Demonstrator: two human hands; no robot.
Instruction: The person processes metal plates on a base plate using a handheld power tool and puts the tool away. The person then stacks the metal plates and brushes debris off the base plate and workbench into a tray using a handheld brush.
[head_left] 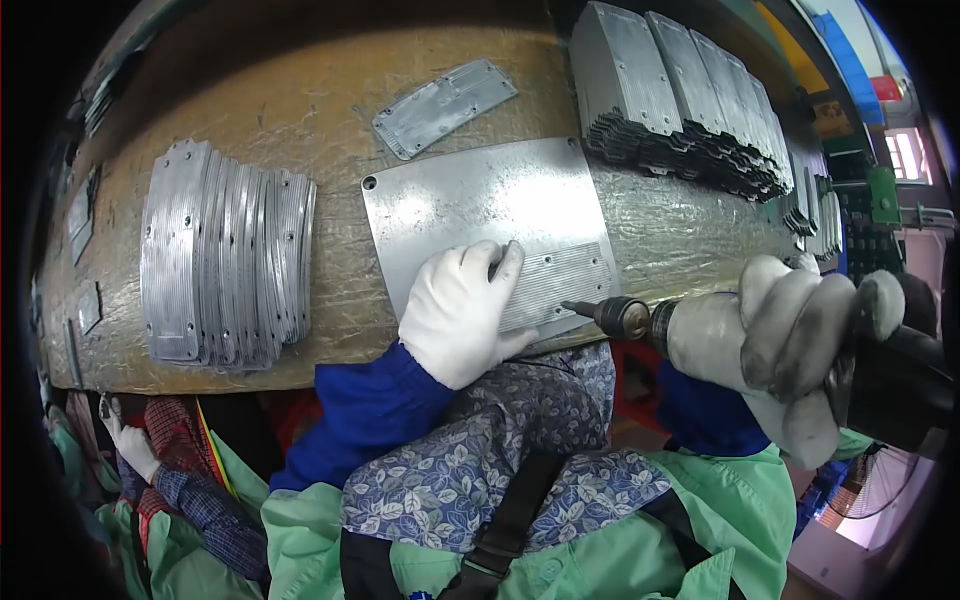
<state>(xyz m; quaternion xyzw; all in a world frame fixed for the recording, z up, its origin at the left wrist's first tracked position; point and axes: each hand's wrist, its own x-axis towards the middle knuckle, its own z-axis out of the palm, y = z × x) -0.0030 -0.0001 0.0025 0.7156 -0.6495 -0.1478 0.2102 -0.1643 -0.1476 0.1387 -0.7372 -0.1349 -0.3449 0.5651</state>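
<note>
A finned metal plate point(560, 283) with small holes lies near the front edge of a larger smooth metal plate point(480, 195). My left hand point(455, 310), in a white glove, rests on the finned plate with fingers stretched out and thumb apart. In a grey-stained white glove, my right hand point(800, 345) is wrapped around a power drill point(695, 335). The drill points left, and the tip of its bit is at or just above the finned plate, near a hole. I cannot tell whether it touches.
Stacked finned plates point(225, 260) stand on edge at left; taller stacks point(650, 75) fill the back right. One loose plate point(445, 108) lies behind the smooth plate. Scraps lie along the table's point(340, 120) left side. Another person's gloved hand point(130, 445) shows at lower left.
</note>
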